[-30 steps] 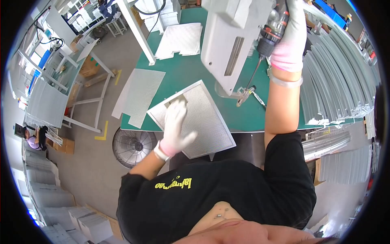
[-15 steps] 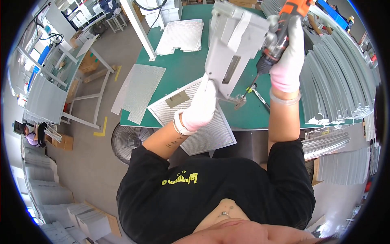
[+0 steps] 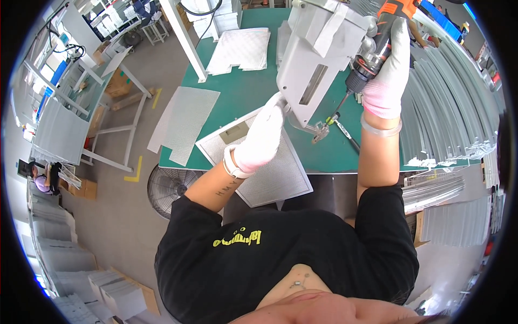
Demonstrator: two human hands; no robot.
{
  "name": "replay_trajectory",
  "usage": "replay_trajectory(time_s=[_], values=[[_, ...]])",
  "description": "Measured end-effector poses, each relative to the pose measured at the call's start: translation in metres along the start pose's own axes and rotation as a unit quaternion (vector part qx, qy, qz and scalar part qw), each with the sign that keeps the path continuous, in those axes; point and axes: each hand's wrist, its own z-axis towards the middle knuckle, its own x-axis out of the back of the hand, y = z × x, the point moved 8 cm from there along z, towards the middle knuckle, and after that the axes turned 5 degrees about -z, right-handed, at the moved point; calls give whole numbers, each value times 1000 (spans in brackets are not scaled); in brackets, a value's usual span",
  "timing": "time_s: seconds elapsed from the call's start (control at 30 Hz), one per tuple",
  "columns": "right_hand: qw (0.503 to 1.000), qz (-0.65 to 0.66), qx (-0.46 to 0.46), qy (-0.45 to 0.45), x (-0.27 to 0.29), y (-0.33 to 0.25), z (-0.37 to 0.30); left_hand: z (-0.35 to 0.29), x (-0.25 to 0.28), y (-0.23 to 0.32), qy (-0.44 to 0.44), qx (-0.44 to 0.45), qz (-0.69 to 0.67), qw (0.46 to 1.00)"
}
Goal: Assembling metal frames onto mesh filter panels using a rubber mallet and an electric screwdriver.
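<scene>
My right hand (image 3: 391, 70), in a white glove with a pink cuff, grips an orange and black power drill (image 3: 372, 51). Its long thin bit slants down to a clear nozzle piece (image 3: 319, 131). Left of the drill a pale grey slotted housing (image 3: 324, 59) hangs above the table; whether it is fixed to the drill I cannot tell. My left hand (image 3: 264, 132), gloved too, has its fingers drawn together at the housing's lower left edge; what they hold is hidden. Beneath that hand lies a framed mesh panel (image 3: 278, 181), overhanging the table's front edge.
On the green table (image 3: 234, 97) lie loose mesh sheets (image 3: 191, 116), a stack of white sheets (image 3: 240, 48) and a marker-like tool (image 3: 345, 135). Many grey panels (image 3: 448, 108) stand along the right. A white post (image 3: 186, 43) rises at the left; a floor fan (image 3: 170, 189) stands below.
My left hand has drawn slightly down and left from the housing's corner. The drill and the grey housing have shifted a little to the right together. The mesh panel stays put.
</scene>
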Motion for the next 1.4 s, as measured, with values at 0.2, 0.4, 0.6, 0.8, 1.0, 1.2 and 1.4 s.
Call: replay_trajectory(time_s=[0.2,0.4,0.6,0.8,1.0,1.2,1.4], values=[[999,-16,-10,-47,-10,12,-19,12,0,10,-4,-29,146,989],[998,-11,-52,-35,2,15,-28,13,-18,1,-76,18,83,993],[999,-36,-3,-13,-7,0,-30,19,-39,8,-41,-76,67,994],[997,-51,-51,-23,-8,-5,-19,18,-28,2,-27,-14,-20,999],[1000,1,-6,16,-14,10,-24,39,-50,23,-58,-51,-30,997],[999,13,14,-27,8,-4,6,26,-22,-2,-18,-40,17,999],[999,13,-21,-43,-19,22,-31,40,-34,24,-35,-58,-45,997]])
